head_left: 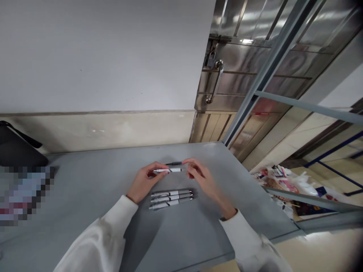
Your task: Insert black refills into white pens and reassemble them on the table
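My left hand (146, 179) pinches a white pen (172, 170) with dark markings between thumb and fingers, held level just above the table. Right behind it is a slim dark piece (173, 163), perhaps a pen part; whether it lies on the table or is held, I cannot tell. My right hand (202, 176) is at the pen's right end, fingers curled in, the index fingertip near the dark piece's end. What those fingers hold, if anything, is too small to make out. Closer to me, several white pens (170, 198) with dark grips lie side by side, tips to the right.
The grey table (96, 181) runs along a wall (99, 56). At its left are a black bag (19, 145) and a blurred-out item (24, 196). A metal frame post (266, 75) rises at the back right corner, with plastic bags (295, 185) beyond the right edge.
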{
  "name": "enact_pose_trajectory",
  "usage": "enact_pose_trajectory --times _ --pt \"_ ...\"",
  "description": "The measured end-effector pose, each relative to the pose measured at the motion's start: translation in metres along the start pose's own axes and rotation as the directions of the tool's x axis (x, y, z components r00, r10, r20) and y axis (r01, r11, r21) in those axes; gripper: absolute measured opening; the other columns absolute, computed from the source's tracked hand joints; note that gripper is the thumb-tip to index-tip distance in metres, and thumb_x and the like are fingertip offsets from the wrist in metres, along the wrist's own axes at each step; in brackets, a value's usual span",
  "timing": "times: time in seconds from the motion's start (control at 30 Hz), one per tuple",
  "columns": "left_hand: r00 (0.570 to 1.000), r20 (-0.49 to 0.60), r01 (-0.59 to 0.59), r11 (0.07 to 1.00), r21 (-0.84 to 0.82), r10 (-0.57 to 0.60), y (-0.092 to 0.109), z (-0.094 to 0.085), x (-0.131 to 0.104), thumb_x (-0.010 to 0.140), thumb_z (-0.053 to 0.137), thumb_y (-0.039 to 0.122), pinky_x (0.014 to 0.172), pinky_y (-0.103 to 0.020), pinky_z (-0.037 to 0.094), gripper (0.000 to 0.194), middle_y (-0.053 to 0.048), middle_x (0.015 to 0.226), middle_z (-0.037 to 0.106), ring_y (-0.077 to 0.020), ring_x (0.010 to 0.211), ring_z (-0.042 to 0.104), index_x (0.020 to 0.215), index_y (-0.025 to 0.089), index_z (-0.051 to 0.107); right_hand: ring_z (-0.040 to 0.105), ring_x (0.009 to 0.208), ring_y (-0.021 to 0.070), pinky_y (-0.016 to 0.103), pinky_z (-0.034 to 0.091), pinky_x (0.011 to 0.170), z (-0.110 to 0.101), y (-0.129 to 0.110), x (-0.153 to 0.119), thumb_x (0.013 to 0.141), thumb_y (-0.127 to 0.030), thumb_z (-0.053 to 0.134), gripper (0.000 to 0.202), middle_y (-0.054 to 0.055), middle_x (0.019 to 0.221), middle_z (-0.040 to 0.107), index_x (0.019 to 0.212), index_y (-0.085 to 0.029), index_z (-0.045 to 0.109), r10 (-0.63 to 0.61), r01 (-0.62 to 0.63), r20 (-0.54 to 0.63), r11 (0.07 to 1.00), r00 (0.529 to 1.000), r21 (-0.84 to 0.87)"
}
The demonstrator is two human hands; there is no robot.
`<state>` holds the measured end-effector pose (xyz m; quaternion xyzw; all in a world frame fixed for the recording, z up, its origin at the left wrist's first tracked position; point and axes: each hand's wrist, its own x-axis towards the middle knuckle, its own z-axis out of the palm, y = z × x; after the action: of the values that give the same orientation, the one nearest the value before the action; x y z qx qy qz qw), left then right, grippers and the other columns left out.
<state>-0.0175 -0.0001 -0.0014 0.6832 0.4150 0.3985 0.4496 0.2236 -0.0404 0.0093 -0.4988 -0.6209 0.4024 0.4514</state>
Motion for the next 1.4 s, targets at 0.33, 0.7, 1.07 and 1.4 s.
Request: enact_pose_trajectory --times 0.33,0.7,1.07,1.4 --pt "1.000 -0.002 0.006 1.000 0.009 -0.006 -0.0003 0.0004 -0.0005 0.090 0.075 0.047 0.076 -0.030 0.050 0.028 -0.005 0.103 0.080 -0.0204 0.086 0.068 0.101 0.022 0.080 0.056 0.078 0.0199 0.032 0.040 0.070 -0.0010 0.0040 0.0005 0.102 -0.044 0.054 0.024 0.000 0.082 0.059 0.115 -0.028 0.066 -0.020 0.020 -0.001 1.000 1.000 -0.008" --pt "1.000 0.008 0.005 1.000 0.015 -0.005 0.0022 -0.0006 -0.0015 0.089 0.075 0.048 0.079 -0.031 0.052 0.030 -0.006 0.107 0.081 -0.0221 0.089 0.070 0.102 0.022 0.080 0.055 0.076 0.0193 0.032 0.039 0.069 -0.0012 0.0058 0.0010 0.103 -0.047 0.053 0.026 -0.001 0.080 0.057 0.113 -0.027 0.067 -0.016 0.015 -0.021 0.999 1.000 -0.049" --pt "1.000 0.010 -0.007 1.000 0.029 0.006 0.0021 -0.0004 -0.0009 0.089 0.074 0.048 0.078 -0.031 0.052 0.029 -0.006 0.106 0.081 -0.0219 0.088 0.070 0.101 0.022 0.080 0.057 0.076 0.0200 0.032 0.040 0.068 -0.0006 0.0011 -0.0002 0.103 -0.050 0.053 0.029 0.000 0.081 0.060 0.114 -0.026 0.066 0.011 -0.012 -0.013 0.999 1.000 -0.049" --pt "1.000 -0.018 -0.017 1.000 0.007 0.017 0.0023 -0.0004 -0.0013 0.089 0.076 0.046 0.079 -0.031 0.054 0.027 -0.006 0.104 0.082 -0.0225 0.089 0.071 0.100 0.022 0.081 0.061 0.086 0.0221 0.034 0.045 0.076 -0.0004 -0.0002 -0.0011 0.103 -0.054 0.054 0.032 0.003 0.094 0.067 0.115 -0.027 0.067 -0.036 0.036 0.001 0.999 0.999 -0.036"
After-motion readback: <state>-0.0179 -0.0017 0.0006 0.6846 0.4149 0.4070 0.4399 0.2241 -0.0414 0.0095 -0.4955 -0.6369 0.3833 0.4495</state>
